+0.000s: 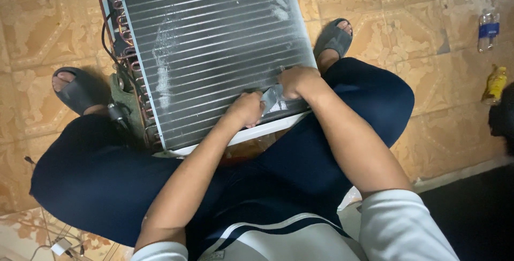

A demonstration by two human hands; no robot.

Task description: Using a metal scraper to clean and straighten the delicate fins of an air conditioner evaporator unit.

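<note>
Looking down from the head camera, I saw a person seated on the tiled floor (417, 31) with both knees spread, and a finned coil unit (214, 52) lying between the legs. The unit was a flat panel of thin metal fins set in a white frame, with bent copper tubes (124, 36) and a black cable along its left edge. Pale scuffed patches marked the fins near the middle and near the top right.

Both hands worked at the panel's near edge, close to the right corner. The left hand (245, 109) rested on the fins with its fingers curled shut around the lower end of a small grey tool (271, 98). The right hand (297, 80) lay just beside it, fingers bent down over the tool's upper end and pressed against the fins. The two hands nearly touched, with the tool between them. I could not tell what kind of tool it was, since the hands covered most of it.

Each foot wore a grey sandal, one (80, 91) left of the unit and one (333, 38) just past its right edge. Well apart on the right, a clear bottle (488, 31) and a yellow bottle (494, 84) lay on the floor.
</note>
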